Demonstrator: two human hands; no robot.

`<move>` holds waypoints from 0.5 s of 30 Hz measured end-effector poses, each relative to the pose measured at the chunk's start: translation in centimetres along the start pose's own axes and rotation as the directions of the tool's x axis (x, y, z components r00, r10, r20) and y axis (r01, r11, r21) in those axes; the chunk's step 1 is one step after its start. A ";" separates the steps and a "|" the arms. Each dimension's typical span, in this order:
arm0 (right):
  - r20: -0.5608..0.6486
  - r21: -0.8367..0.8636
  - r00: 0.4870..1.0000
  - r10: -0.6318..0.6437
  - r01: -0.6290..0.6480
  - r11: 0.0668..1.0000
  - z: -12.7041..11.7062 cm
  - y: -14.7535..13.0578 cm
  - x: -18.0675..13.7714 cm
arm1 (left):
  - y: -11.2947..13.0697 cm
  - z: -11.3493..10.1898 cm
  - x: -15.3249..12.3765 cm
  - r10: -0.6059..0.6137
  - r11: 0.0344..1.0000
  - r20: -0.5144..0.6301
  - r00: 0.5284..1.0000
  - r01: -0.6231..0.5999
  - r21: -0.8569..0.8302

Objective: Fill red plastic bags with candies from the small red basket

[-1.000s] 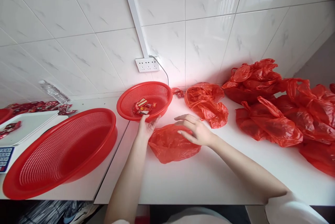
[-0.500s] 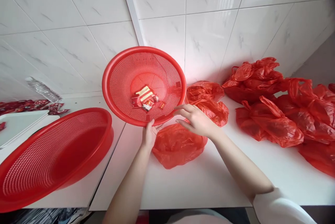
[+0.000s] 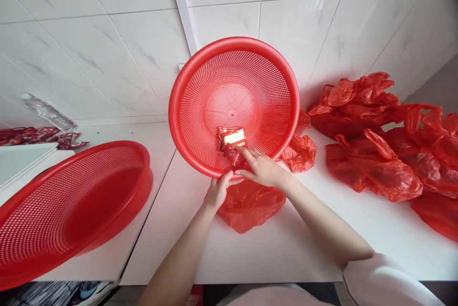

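Observation:
A red plastic colander basket [image 3: 234,43] is tilted towards me above the white table. My left hand [image 3: 218,191] grips its near rim, thumb over the edge and the other fingers underneath, mostly hidden. My right hand [image 3: 263,167] reaches over the same rim; its fingers and thumb close around a small red packet [image 3: 233,155] low on the basket's inner wall. Just behind that lie more small packets, one a gold-and-red packet [image 3: 234,137]. Below the basket a red plastic bag [image 3: 250,208] rests on the table, partly covered by the basket and my hands.
On the left a second red basket [image 3: 125,201] leans on the table. Behind it are a white tray [image 3: 25,163], red packets [image 3: 32,135] and a clear plastic bottle [image 3: 50,112]. Several filled red bags [image 3: 375,167] sit on the right. A tiled wall [image 3: 143,58] closes the back.
The basket has shifted right and tipped further towards me. Its packets have slid to the near wall. My right hand has moved from outside the rim onto a red packet inside.

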State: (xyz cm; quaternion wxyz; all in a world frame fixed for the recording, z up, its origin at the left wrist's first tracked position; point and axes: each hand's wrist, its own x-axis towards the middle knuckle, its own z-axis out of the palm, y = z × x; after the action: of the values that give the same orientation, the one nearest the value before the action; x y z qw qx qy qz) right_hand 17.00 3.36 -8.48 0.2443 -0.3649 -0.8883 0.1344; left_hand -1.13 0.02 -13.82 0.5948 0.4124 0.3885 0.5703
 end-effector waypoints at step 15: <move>-0.021 0.256 0.996 -0.085 0.088 0.963 -1.3 1.9 0.1 | 0.0 -0.5 0.9 0.048 0.998 -0.057 0.997 -0.050 -0.029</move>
State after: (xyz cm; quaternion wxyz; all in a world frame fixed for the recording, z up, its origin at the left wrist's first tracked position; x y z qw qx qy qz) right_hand 18.76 4.82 -8.13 0.2995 -0.2919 -0.8772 0.2357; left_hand -1.53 0.93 -14.00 0.5757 0.3966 0.3861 0.6018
